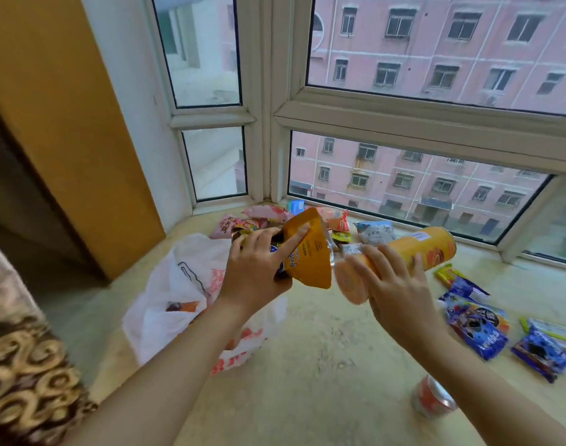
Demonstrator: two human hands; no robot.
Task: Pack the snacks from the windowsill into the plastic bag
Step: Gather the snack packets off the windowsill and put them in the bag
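My left hand (259,268) grips a yellow snack pouch (310,252) held above the windowsill. My right hand (394,284) grips an orange chip tube (413,249), lying sideways with its lid end toward me. A white plastic bag (178,284) with red print lies open on the sill below my left hand, with something orange inside. More snack packets lie on the windowsill (323,365): pink packets (262,214) near the corner, a grey packet (374,231), and blue cookie packs (477,326) at the right.
A small orange can (432,397) stands on the sill near my right forearm. Window frames close off the far side. A yellow wall panel (66,123) stands at the left, and patterned brown fabric (24,365) hangs at the lower left.
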